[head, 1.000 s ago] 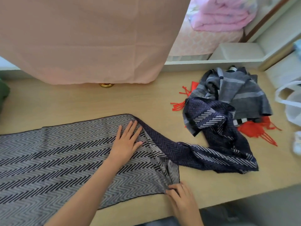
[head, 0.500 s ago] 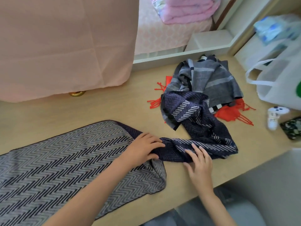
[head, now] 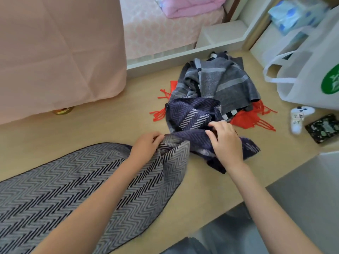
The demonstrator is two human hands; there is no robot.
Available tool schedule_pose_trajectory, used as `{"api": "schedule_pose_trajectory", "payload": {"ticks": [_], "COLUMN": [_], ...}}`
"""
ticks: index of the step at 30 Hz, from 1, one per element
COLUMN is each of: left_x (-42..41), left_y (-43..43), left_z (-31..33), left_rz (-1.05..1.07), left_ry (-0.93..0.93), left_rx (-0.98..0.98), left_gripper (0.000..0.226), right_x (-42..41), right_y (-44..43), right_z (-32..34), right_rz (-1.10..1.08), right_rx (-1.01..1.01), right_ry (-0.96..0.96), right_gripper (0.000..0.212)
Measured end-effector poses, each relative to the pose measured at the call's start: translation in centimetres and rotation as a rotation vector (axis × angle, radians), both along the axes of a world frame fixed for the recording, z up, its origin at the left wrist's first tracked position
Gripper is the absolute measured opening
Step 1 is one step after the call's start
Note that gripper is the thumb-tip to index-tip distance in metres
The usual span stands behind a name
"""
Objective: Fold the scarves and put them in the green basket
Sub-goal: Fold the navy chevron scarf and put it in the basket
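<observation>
A long herringbone scarf (head: 60, 182) lies flat across the left of the wooden table, grey on one face and dark navy on the other. My left hand (head: 145, 146) grips its upper edge where the grey part turns over. My right hand (head: 226, 142) pinches the crumpled navy part (head: 190, 116) just to the right. Behind it a grey striped scarf (head: 223, 83) is heaped on a red fringed scarf (head: 245, 119). No green basket is in view.
A white tote bag (head: 302, 77) with a green logo stands at the right. A small white controller (head: 298, 117) and a dark patterned case (head: 323, 128) lie near the right edge. A pink cloth (head: 58, 52) hangs at the back left, with a brass object (head: 63, 111) under it.
My left hand went from lying flat on the grey part to gripping the scarf's edge. My right hand moved up from the front corner onto the bunched navy part, which is now gathered closer.
</observation>
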State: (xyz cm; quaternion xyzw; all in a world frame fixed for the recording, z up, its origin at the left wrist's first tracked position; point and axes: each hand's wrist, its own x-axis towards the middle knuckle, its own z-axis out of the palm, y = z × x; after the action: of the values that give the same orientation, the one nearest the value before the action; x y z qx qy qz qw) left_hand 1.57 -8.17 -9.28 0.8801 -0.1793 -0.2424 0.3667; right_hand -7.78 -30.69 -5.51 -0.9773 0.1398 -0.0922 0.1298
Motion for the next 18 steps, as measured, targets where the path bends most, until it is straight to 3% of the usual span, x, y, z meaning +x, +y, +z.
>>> {"api": "schedule_pose_trajectory", "payload": {"ticks": [4, 8, 11, 13, 15, 18], "left_x": [0.6, 0.4, 0.4, 0.4, 0.4, 0.6], "left_y": [-0.9, -1.6, -2.2, -2.5, -2.6, -2.5], "left_z": [-0.5, -0.8, -0.8, -0.7, -0.6, -0.5], "left_rz": [0.125, 0.166, 0.147, 0.131, 0.129, 0.187], "left_ry": [-0.006, -0.062, -0.098, -0.102, -0.105, -0.139], "left_rx": [0.011, 0.037, 0.001, -0.037, -0.057, -0.069], "left_gripper": [0.02, 0.014, 0.016, 0.018, 0.018, 0.019], "right_x": [-3.2, -8.2, -8.2, -7.3, -6.9, -9.3], "right_y": [2.7, 7.4, 9.8, 10.9, 11.5, 10.8], "right_z": [-2.1, -5.0, -6.7, -7.2, -7.6, -6.9], "right_rz": [-0.013, -0.176, -0.318, -0.316, -0.282, -0.256], "right_rx": [0.02, 0.323, 0.37, 0.322, 0.274, 0.23], "right_ry": [-0.157, 0.015, 0.038, 0.012, -0.017, -0.011], "right_gripper": [0.02, 0.039, 0.05, 0.04, 0.016, 0.013]}}
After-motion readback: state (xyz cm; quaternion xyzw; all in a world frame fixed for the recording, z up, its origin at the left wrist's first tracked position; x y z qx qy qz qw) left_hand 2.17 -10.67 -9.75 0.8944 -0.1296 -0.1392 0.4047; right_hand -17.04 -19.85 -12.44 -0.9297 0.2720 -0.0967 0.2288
